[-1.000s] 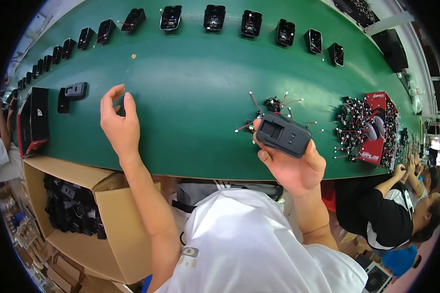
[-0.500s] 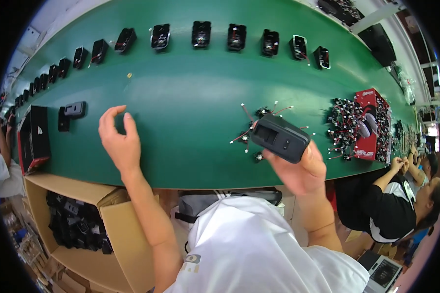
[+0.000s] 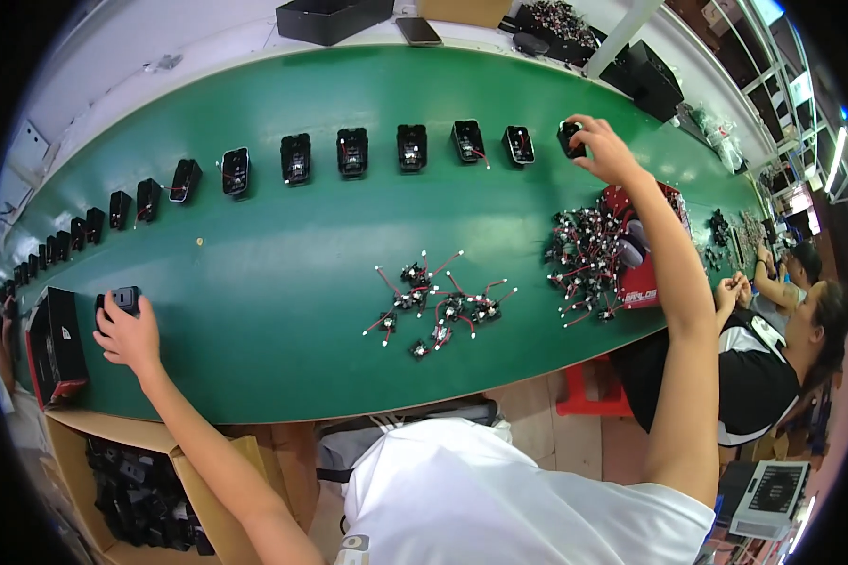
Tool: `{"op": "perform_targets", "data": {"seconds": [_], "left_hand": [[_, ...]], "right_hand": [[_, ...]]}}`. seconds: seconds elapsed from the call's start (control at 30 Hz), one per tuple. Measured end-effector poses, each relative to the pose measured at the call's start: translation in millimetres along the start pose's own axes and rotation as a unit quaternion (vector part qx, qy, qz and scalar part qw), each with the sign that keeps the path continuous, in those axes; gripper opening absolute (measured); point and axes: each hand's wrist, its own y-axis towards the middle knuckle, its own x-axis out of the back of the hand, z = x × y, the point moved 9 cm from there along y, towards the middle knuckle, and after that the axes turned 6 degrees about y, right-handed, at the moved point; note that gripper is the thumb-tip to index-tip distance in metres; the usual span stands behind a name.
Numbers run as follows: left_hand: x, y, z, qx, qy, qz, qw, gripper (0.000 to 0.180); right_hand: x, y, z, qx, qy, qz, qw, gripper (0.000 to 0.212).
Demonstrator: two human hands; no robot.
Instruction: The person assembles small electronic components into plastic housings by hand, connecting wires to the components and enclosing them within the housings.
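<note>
My right hand [image 3: 614, 155] is stretched out to the far right, its fingers and thumb around a black plastic casing [image 3: 568, 139] at the right end of a row of similar casings. My left hand [image 3: 130, 337] is at the left of the table, thumb and fingers about another black plastic casing [image 3: 126, 298]; the hand covers part of it. In the row, open casings such as this one [image 3: 412, 148] show red wires and small parts inside. Between my arms lies a loose group of small black parts with red wires [image 3: 454, 306].
A larger pile of wired parts [image 3: 584, 250] spills beside a red box [image 3: 645, 292]. At the left stand a black box [image 3: 58, 344] and a cardboard carton [image 3: 245, 471] of black casings. A co-worker [image 3: 763, 363] sits at the right. A phone [image 3: 417, 31] lies behind the green table [image 3: 283, 264].
My right hand has carried the casing from near me to the row's far right end. My left hand has moved left onto the casing there. The view has shifted.
</note>
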Motion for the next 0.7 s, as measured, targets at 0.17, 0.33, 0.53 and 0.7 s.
{"op": "perform_targets", "data": {"seconds": [0.17, 0.33, 0.53, 0.7], "left_hand": [[-35.3, -9.4, 1.4, -0.028, -0.062, 0.115, 0.991, 0.066], [5.0, 3.2, -7.1, 0.005, -0.074, 0.011, 0.997, 0.06], [-8.6, 16.4, -34.6, -0.081, -0.065, 0.046, 0.994, 0.063], [-1.8, -11.4, -45.1, -0.098, -0.116, 0.077, 0.985, 0.057]], "right_hand": [[-29.9, 7.4, 0.5, -0.013, 0.03, 0.048, 0.998, 0.027], [-33.1, 2.9, -5.8, -0.019, 0.041, 0.048, 0.998, 0.042], [46.1, -29.0, 85.9, 0.038, 0.126, -0.092, 0.987, 0.035], [28.6, -84.0, 219.8, 0.086, 0.286, 0.026, 0.954, 0.021]]}}
